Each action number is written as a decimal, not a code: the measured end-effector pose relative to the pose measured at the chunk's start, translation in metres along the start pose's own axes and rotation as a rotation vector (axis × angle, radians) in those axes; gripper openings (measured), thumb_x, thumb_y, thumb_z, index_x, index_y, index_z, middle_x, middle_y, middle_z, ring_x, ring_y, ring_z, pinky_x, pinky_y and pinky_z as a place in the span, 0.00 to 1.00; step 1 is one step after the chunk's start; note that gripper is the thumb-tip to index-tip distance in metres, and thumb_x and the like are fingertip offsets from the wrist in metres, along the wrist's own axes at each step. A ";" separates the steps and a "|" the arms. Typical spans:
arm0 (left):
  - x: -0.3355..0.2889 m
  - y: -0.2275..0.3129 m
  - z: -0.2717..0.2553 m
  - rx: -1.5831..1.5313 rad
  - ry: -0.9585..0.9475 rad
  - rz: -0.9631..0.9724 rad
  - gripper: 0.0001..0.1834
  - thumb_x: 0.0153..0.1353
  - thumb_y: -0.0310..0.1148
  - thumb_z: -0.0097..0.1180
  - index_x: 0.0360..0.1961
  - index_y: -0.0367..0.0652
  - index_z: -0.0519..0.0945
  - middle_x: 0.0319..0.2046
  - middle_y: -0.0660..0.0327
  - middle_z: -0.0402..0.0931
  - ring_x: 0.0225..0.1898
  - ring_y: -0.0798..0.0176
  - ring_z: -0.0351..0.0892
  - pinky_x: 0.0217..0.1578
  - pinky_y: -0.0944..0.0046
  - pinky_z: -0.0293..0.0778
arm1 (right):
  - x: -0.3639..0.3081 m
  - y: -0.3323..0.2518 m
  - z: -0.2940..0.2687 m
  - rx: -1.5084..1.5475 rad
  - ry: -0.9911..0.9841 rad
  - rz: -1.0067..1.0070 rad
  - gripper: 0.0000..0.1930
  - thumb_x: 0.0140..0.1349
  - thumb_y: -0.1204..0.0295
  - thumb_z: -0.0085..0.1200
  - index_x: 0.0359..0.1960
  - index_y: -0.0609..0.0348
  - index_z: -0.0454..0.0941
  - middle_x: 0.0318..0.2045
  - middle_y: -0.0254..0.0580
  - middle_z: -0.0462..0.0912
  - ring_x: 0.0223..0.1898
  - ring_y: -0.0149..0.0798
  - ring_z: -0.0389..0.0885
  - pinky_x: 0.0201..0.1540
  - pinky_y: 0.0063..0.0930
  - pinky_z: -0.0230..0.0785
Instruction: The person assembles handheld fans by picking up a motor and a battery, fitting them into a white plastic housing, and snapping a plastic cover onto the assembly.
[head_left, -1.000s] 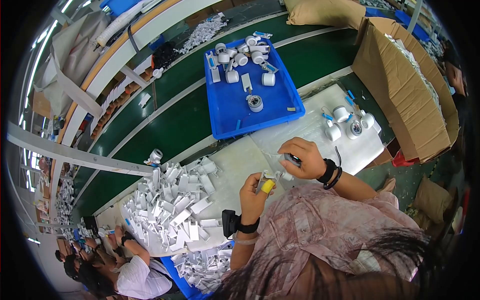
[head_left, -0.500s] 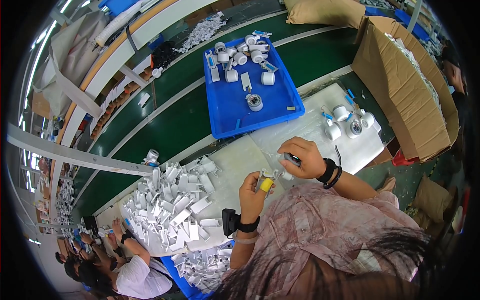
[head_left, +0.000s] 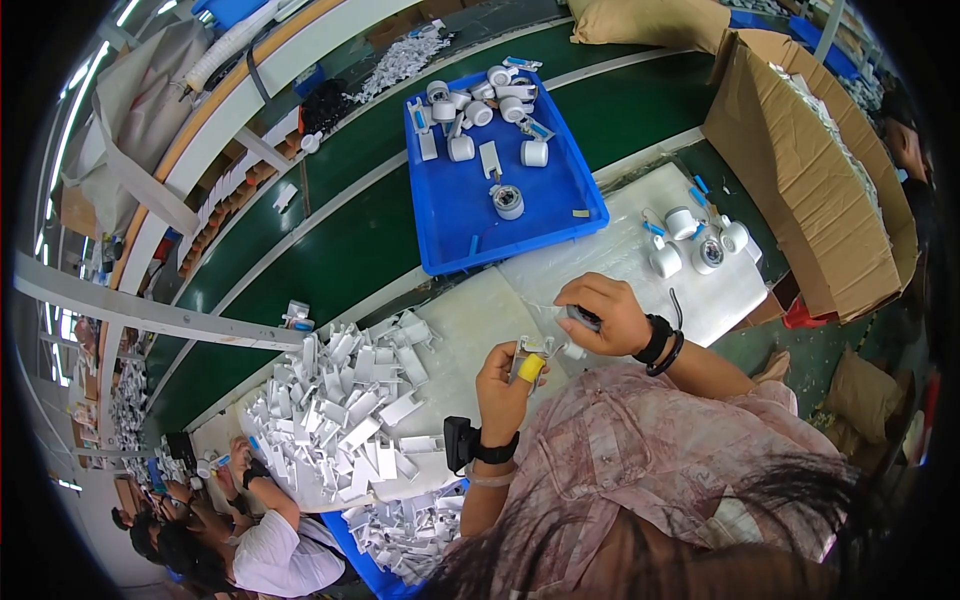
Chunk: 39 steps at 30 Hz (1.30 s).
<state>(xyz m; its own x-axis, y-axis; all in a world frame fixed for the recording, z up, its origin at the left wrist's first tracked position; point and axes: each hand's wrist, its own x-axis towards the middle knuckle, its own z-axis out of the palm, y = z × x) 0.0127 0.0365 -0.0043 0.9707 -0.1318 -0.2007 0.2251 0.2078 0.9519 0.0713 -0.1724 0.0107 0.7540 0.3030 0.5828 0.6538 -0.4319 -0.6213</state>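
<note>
My left hand (head_left: 503, 392), with yellow tape round its thumb, is closed on a small white plastic bracket (head_left: 531, 346) in front of my body. Just to the right, my right hand (head_left: 618, 318) curls round a round white unit with a dark face (head_left: 583, 319), mostly hidden by the fingers. A thin wire seems to show between the hands; where its ends join cannot be made out. To the left lies a heap of white plastic brackets (head_left: 350, 400). Several round white units (head_left: 709, 254) with blue parts lie on the right of the worktop.
Beyond my hands a blue tray (head_left: 430, 230) holds several white units. Behind it runs a green conveyor belt (head_left: 340, 255). An open cardboard box (head_left: 790, 190) stands at the right; a blue bin of brackets (head_left: 400, 535) is lower left. A co-worker in white (head_left: 285, 555) sits left.
My hands keep almost the same place and hold. The white unit on the belt at the left has shifted slightly left, and the co-worker's hand has moved a little.
</note>
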 end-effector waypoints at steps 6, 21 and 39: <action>0.007 0.003 -0.002 0.026 0.025 0.033 0.11 0.62 0.24 0.57 0.45 0.34 0.74 0.36 0.58 0.79 0.33 0.65 0.82 0.32 0.67 0.80 | 0.001 0.005 0.002 0.002 -0.115 0.056 0.11 0.56 0.69 0.59 0.39 0.59 0.79 0.35 0.45 0.81 0.35 0.48 0.80 0.37 0.34 0.74; 0.131 0.048 -0.167 0.409 0.477 0.290 0.06 0.62 0.26 0.57 0.39 0.39 0.76 0.30 0.64 0.78 0.27 0.73 0.78 0.23 0.74 0.72 | 0.071 0.137 0.028 -0.023 -0.332 0.323 0.13 0.61 0.63 0.55 0.42 0.58 0.78 0.33 0.45 0.81 0.36 0.47 0.81 0.37 0.36 0.73; 0.219 0.002 -0.196 1.068 0.641 0.526 0.19 0.56 0.25 0.60 0.50 0.39 0.74 0.60 0.47 0.61 0.62 0.48 0.62 0.58 0.54 0.62 | 0.203 0.273 0.135 -0.488 -0.633 0.944 0.30 0.56 0.41 0.54 0.41 0.59 0.84 0.41 0.48 0.85 0.44 0.49 0.83 0.44 0.41 0.74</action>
<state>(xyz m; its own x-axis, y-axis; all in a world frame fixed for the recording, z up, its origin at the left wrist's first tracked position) 0.2422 0.1980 -0.0913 0.8548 0.2621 0.4479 -0.0723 -0.7945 0.6030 0.4117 -0.1142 -0.1114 0.9039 -0.0005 -0.4278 -0.1523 -0.9348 -0.3208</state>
